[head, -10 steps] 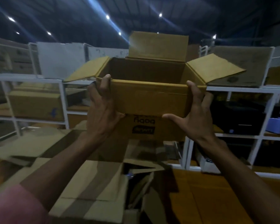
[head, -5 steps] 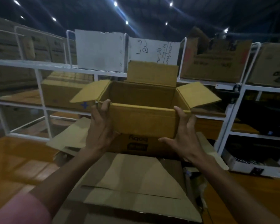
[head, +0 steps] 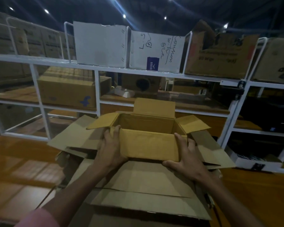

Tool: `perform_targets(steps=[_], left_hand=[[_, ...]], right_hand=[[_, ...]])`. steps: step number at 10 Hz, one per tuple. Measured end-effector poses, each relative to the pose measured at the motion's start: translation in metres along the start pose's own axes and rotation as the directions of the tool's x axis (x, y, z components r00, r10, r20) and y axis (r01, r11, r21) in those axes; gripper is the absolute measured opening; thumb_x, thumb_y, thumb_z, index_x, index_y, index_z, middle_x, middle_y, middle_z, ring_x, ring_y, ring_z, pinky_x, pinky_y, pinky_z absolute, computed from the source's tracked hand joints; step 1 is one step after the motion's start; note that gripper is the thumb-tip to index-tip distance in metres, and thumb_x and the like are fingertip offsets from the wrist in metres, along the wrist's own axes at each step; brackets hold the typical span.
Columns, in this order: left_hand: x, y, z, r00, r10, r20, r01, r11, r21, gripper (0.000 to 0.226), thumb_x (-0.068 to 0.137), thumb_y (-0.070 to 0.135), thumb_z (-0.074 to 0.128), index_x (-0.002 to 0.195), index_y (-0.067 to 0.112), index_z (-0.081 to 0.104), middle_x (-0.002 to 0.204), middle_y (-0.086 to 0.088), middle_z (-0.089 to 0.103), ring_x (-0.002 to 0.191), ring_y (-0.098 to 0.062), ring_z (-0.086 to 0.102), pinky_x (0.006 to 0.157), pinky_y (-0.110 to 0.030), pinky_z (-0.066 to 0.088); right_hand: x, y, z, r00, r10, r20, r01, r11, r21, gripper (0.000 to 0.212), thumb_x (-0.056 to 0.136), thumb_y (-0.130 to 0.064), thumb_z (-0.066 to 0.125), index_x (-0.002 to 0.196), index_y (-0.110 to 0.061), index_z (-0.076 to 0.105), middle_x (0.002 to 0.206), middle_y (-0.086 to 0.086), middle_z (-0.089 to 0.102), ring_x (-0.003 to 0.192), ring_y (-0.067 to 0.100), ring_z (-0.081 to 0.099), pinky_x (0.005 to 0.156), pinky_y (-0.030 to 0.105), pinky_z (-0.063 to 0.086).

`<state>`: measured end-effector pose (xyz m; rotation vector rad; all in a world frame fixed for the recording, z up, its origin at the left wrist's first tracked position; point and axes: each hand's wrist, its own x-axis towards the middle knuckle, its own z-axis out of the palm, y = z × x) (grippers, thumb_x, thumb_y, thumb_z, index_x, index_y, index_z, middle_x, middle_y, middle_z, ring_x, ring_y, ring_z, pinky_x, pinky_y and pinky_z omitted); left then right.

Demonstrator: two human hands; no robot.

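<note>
"Cardboard box [head: 152, 145]: where is it, and which way does it lie?"

"In the middle of the view, just in front of the person, over a spread of flattened cardboard [head: 143, 185] on a wooden surface [head: 23, 161]. Whether its bottom touches that cardboard cannot be told. Its long axis runs left to right, and its open mouth faces up, tipped a little toward the near side."

"And the flaps?"

"The far flap [head: 154, 106] stands upright. The left flap [head: 102, 122] and the right flap [head: 193, 124] splay outward."

"What are the hands doing?"

"Both grasp the box. The person's left hand [head: 111, 149] wraps the near left corner, with its fingertips up at the rim. The right hand [head: 188, 157] clasps the near right corner, fingers up the end wall and thumb lying along the bottom edge."

"Anything behind?"

"A white rack [head: 97, 90] runs across the far side, with brown cartons on its shelves and a white carton [head: 100, 45] on top."
</note>
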<state>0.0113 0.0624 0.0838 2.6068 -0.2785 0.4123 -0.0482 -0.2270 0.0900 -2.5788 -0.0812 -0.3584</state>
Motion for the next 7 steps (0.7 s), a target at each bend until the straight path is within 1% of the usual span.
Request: perform_targets(steps=[1,2,3,4,5,6,7], left_hand=[[0.0,-0.002,0.0,0.994,-0.042,0.103,0.033,0.996,0.082,0.108,0.071,0.066,0.073,0.152,0.024,0.014,0.15,-0.02,0.025,0.131,-0.045,0.04,0.1,-0.055,0.044],[-0.005,-0.006,0.0,0.991,-0.064,0.114,0.049,0.99,0.134,0.08,0.079,0.072,0.06,0.135,0.019,0.039,0.135,-0.017,0.048,0.122,-0.037,0.048,0.093,-0.046,0.048],[-0.008,-0.003,-0.002,0.998,-0.056,0.005,0.054,0.983,0.173,0.071,0.084,0.069,0.057,0.133,0.02,0.045,0.138,-0.011,0.047,0.127,-0.033,0.043,0.095,-0.045,0.049],[-0.004,0.004,-0.006,0.996,0.041,-0.084,-0.026,0.985,0.17,0.073,0.086,0.067,0.059,0.141,0.022,0.043,0.146,-0.009,0.044,0.133,-0.031,0.041,0.102,-0.048,0.046],[0.0,0.012,-0.006,0.986,0.143,-0.086,-0.129,0.98,0.151,0.07,0.091,0.063,0.056,0.146,0.022,0.042,0.152,-0.008,0.04,0.139,-0.028,0.036,0.11,-0.051,0.04],[0.004,0.019,0.002,0.974,0.207,-0.092,-0.187,0.965,0.185,0.067,0.093,0.06,0.053,0.146,0.02,0.044,0.153,-0.008,0.04,0.143,-0.028,0.033,0.113,-0.053,0.038],[0.01,0.027,0.008,0.955,0.264,-0.138,-0.234,0.952,0.197,0.063,0.093,0.056,0.056,0.142,0.017,0.05,0.152,-0.012,0.043,0.145,-0.033,0.031,0.114,-0.058,0.035]], right_hand=[[0.001,0.006,0.005,1.0,0.008,-0.011,-0.009,0.999,-0.046,0.084,0.084,-0.06,0.069,0.152,-0.033,0.028,0.155,0.003,0.022,0.135,0.024,0.034,0.104,0.034,0.037],[-0.002,0.011,0.012,0.999,-0.03,-0.037,0.028,0.998,-0.057,0.062,0.092,-0.055,0.06,0.145,-0.027,0.045,0.145,0.001,0.035,0.131,0.021,0.041,0.101,0.031,0.04],[-0.003,0.009,0.019,0.994,-0.028,-0.104,0.029,1.0,0.002,0.059,0.095,-0.058,0.055,0.146,-0.03,0.045,0.148,-0.004,0.032,0.137,0.017,0.034,0.108,0.037,0.039],[0.002,0.004,0.021,0.978,-0.018,-0.208,0.024,0.999,0.026,0.05,0.097,-0.047,0.057,0.142,-0.028,0.048,0.142,0.001,0.041,0.132,0.017,0.04,0.102,0.032,0.039],[0.008,0.004,0.021,0.972,-0.068,-0.224,0.065,0.998,-0.02,0.041,0.097,-0.04,0.059,0.135,-0.026,0.055,0.136,0.0,0.05,0.127,0.016,0.044,0.096,0.026,0.035],[0.01,0.007,0.021,0.967,-0.098,-0.234,0.09,0.995,-0.045,0.036,0.098,-0.04,0.058,0.131,-0.026,0.058,0.131,-0.002,0.054,0.123,0.014,0.044,0.095,0.027,0.036],[0.011,0.005,0.015,0.955,-0.13,-0.268,0.114,0.991,-0.075,0.036,0.099,-0.042,0.057,0.131,-0.026,0.058,0.131,-0.002,0.054,0.121,0.012,0.043,0.094,0.026,0.034]])
